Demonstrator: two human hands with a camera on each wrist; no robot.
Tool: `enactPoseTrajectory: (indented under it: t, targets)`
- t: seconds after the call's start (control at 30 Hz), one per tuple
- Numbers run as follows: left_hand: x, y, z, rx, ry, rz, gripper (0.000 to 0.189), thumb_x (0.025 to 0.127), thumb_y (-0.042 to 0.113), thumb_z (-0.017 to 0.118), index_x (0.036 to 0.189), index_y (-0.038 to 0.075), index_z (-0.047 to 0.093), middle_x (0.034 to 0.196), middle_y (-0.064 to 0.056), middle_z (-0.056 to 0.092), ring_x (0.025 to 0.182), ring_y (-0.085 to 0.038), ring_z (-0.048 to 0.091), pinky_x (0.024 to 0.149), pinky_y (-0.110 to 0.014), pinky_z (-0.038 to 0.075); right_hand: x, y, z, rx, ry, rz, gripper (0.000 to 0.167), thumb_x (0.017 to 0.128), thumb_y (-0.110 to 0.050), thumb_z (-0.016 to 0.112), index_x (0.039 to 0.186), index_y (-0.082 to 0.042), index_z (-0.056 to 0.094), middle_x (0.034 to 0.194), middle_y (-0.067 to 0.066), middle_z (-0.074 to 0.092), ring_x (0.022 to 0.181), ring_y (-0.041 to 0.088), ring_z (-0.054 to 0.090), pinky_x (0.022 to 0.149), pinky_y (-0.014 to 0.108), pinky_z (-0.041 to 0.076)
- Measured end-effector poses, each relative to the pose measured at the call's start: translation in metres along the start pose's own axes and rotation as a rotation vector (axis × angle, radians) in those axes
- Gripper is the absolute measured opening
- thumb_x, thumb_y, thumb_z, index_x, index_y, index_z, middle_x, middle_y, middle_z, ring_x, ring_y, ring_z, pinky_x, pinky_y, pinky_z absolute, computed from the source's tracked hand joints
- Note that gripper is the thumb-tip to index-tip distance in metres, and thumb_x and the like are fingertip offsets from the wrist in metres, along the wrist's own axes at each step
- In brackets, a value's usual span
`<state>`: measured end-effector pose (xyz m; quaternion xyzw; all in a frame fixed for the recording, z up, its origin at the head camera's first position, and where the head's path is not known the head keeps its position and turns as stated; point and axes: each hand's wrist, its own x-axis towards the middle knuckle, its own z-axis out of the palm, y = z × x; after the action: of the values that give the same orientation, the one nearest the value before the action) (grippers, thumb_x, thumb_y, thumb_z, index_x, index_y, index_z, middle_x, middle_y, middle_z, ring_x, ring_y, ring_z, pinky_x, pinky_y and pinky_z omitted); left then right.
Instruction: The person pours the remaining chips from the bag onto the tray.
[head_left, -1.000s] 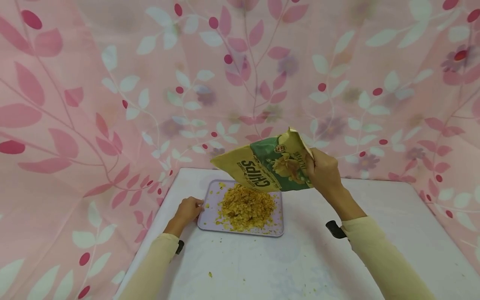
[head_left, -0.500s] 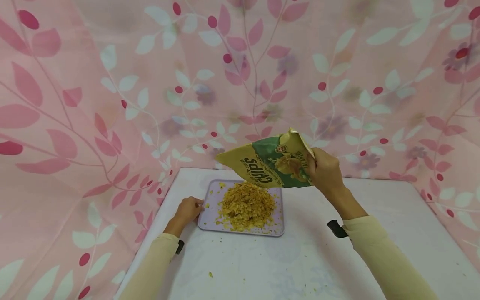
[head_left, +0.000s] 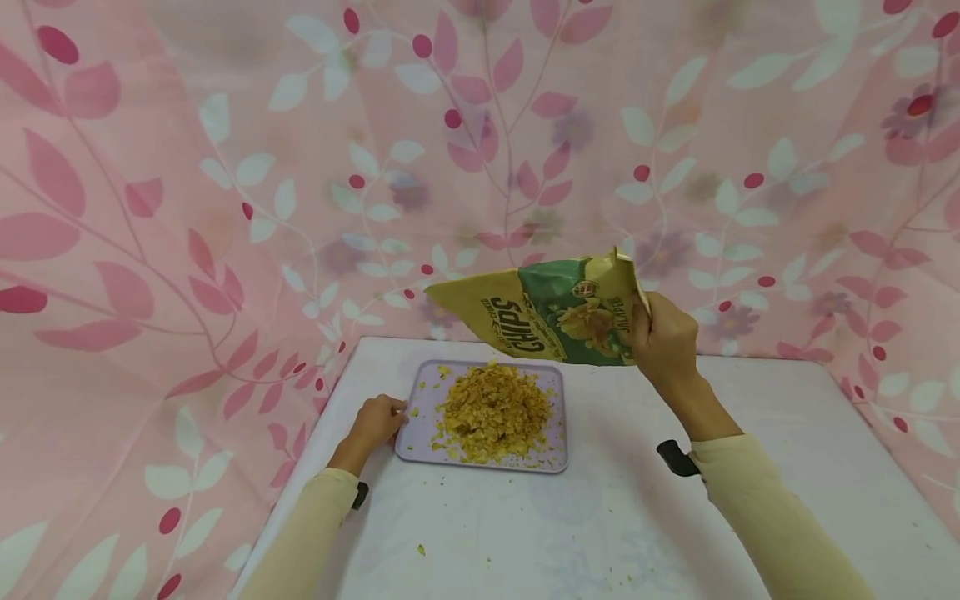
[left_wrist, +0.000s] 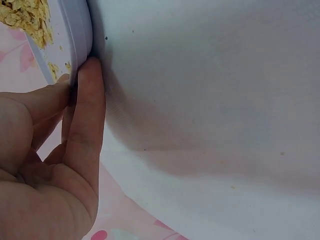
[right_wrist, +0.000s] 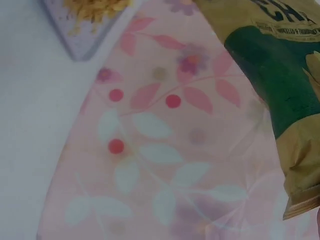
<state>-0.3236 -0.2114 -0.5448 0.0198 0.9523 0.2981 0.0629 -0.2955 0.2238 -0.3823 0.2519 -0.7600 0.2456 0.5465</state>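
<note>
A yellow and green chip bag (head_left: pixel 555 317) hangs tilted in the air above the far right part of a lilac tray (head_left: pixel 420 433). My right hand (head_left: pixel 666 342) grips the bag by its right end; its other end points left. On the tray lies a heap of crushed yellow chips (head_left: pixel 495 412), with loose bits around it. My left hand (head_left: pixel 378 419) pinches the tray's left rim, thumb on top and a finger against the outer side, as the left wrist view (left_wrist: pixel 55 145) shows. In the right wrist view the bag (right_wrist: pixel 280 75) fills the right side, and my hand is almost wholly out of frame.
The tray stands on a white-covered table (head_left: pixel 480 533). Small crumbs (head_left: pixel 421 550) are scattered near its front. A pink leaf-patterned cloth (head_left: pixel 480 167) hangs behind the table and along both sides.
My right hand has moved a little right with the chip bag, which now lies more level and higher over the tray. The left hand and the tray stay in place.
</note>
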Motion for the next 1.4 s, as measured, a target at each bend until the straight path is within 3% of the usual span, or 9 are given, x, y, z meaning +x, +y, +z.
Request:
enactPoseTrajectory:
  t: [0.23,0.4,0.6,0.83,1.1,1.3,1.4]
  targets:
    - [-0.002,-0.001,-0.002,0.021,0.017,0.014,0.037,0.088,0.006,0.07,0.124,-0.001,0.064,0.074,-0.004,0.064,0.055,-0.012,0.057,0.051,-0.026,0.044,0.002,0.005,-0.002,-0.015,-0.149,-0.032,0.025,0.097,-0.009,0.049,0.082,0.009,0.058,0.067,0.021,0.058,0.053,0.035,0.057,0.046,0.048,0.049]
    - [-0.003,-0.002,-0.001,0.014,0.003,0.01,0.037,0.089,0.007,0.069,0.125,-0.001,0.063,0.074,-0.004,0.063,0.056,-0.013,0.057,0.051,-0.026,0.044,0.001,0.006,-0.001,-0.021,-0.137,-0.014,0.03,0.099,-0.014,0.046,0.079,0.007,0.056,0.065,0.02,0.057,0.052,0.034,0.056,0.046,0.048,0.048]
    - [-0.003,-0.003,0.0,0.01,0.002,0.003,0.037,0.089,0.008,0.069,0.126,0.001,0.064,0.072,-0.003,0.061,0.056,-0.012,0.056,0.051,-0.026,0.044,-0.001,0.004,0.002,0.004,-0.014,0.018,0.026,0.096,-0.01,0.052,0.081,0.008,0.06,0.066,0.02,0.058,0.052,0.036,0.057,0.044,0.05,0.045]
    - [-0.002,-0.003,-0.001,0.003,0.011,0.011,0.037,0.089,0.006,0.069,0.125,0.0,0.064,0.072,-0.003,0.062,0.054,-0.013,0.057,0.05,-0.026,0.045,-0.013,0.008,0.005,-0.019,-0.139,-0.009,0.013,0.091,0.0,0.057,0.084,0.011,0.059,0.07,0.023,0.061,0.054,0.035,0.059,0.045,0.046,0.048]
    - [-0.003,-0.002,-0.001,-0.008,-0.001,-0.006,0.038,0.089,0.007,0.069,0.126,0.0,0.063,0.072,-0.003,0.062,0.053,-0.012,0.057,0.05,-0.026,0.046,-0.011,0.011,0.007,-0.017,-0.092,-0.013,0.022,0.097,-0.007,0.053,0.085,0.01,0.058,0.066,0.021,0.057,0.051,0.034,0.055,0.043,0.047,0.045]
    - [-0.003,0.0,-0.003,0.005,0.024,0.01,0.037,0.089,0.006,0.069,0.125,0.0,0.064,0.073,-0.003,0.063,0.053,-0.012,0.057,0.05,-0.026,0.045,-0.021,0.018,0.013,-0.049,-0.18,0.039,0.01,0.09,0.003,0.058,0.084,0.011,0.057,0.066,0.022,0.057,0.053,0.035,0.057,0.043,0.046,0.047]
    - [-0.002,0.001,-0.001,0.015,0.017,0.028,0.037,0.089,0.006,0.069,0.125,-0.001,0.063,0.072,-0.003,0.063,0.053,-0.012,0.056,0.05,-0.026,0.044,-0.028,0.021,0.014,-0.049,-0.155,0.075,0.009,0.089,0.005,0.059,0.082,0.011,0.057,0.066,0.023,0.057,0.053,0.037,0.058,0.044,0.047,0.047]
